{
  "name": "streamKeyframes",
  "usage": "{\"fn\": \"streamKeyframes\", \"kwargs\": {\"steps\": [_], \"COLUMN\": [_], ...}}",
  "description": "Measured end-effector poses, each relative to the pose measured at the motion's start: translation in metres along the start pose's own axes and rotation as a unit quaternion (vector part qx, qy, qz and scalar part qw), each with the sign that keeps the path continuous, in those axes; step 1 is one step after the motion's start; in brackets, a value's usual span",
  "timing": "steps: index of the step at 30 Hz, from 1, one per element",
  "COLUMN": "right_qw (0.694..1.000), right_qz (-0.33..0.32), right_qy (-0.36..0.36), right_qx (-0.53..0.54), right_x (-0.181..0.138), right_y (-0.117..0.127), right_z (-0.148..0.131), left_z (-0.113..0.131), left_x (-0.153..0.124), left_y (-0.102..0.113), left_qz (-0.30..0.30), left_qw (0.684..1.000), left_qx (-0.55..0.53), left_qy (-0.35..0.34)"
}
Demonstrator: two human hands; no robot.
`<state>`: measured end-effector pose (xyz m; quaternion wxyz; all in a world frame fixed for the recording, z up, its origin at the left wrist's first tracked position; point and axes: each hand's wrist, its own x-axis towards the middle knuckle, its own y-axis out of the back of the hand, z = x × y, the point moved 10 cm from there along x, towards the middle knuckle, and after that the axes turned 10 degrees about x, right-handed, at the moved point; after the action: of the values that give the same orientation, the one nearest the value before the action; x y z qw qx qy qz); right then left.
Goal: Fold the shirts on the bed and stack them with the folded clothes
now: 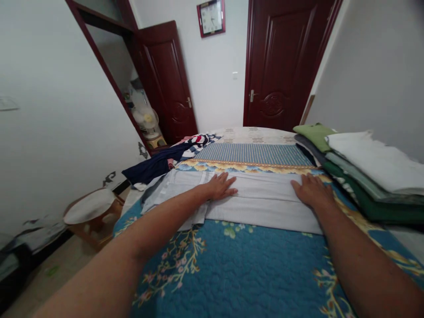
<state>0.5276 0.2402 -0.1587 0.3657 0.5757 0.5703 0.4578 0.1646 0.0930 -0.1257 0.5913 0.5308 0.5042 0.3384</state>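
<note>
A pale, finely striped garment, seemingly a shirt [258, 210], lies folded into a long strip across the blue quilt [251, 269]. My left hand [221, 186] rests palm down near its middle, fingers spread. At the strip's right end, my right hand [313, 191] lies flat on the cloth, its thumb held apart from the fingers. Looser folds of the same garment bunch at the left, partly behind my left forearm. Neither hand grips the fabric.
Folded clothes [377, 176] in green and white are stacked at the right. Dark blue and striped clothes [155, 163] lie loose at the far left edge. A low wooden stool [89, 207] stands on the floor at left. Two dark red doors [288, 57] are beyond.
</note>
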Motion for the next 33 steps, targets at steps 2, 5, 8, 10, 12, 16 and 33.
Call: {"fn": "streamKeyframes", "kwargs": {"steps": [2,5,8,10,12,16,33], "right_qw": [1.0,1.0,1.0,1.0,1.0,0.999,0.984], "right_qz": [-0.001,0.002,0.008,0.002,-0.001,0.018,0.023], "right_qy": [0.002,-0.001,-0.001,0.001,0.008,0.028,0.174], "right_qx": [0.002,0.001,0.0,-0.003,-0.007,-0.017,-0.034], "right_x": [0.001,0.001,0.004,0.006,0.008,0.009,-0.062], "right_y": [-0.002,-0.005,-0.007,-0.01,-0.012,-0.01,0.025], "right_z": [0.002,0.006,0.011,0.015,0.018,0.019,-0.208], "left_z": [-0.028,-0.075,-0.122,-0.153,-0.182,-0.215,-0.216], "left_x": [-0.013,-0.034,-0.058,-0.076,-0.093,-0.113,-0.114], "left_y": [-0.008,-0.021,-0.032,-0.037,-0.041,-0.044,-0.042], "left_qz": [0.006,0.011,0.022,0.031,0.039,0.057,0.1], "left_qw": [1.0,0.997,0.992,0.984,0.97,0.94,0.921], "left_qx": [-0.004,-0.008,-0.007,0.0,0.014,0.032,-0.033], "left_qy": [0.027,0.077,0.127,0.174,0.24,0.334,0.375]}}
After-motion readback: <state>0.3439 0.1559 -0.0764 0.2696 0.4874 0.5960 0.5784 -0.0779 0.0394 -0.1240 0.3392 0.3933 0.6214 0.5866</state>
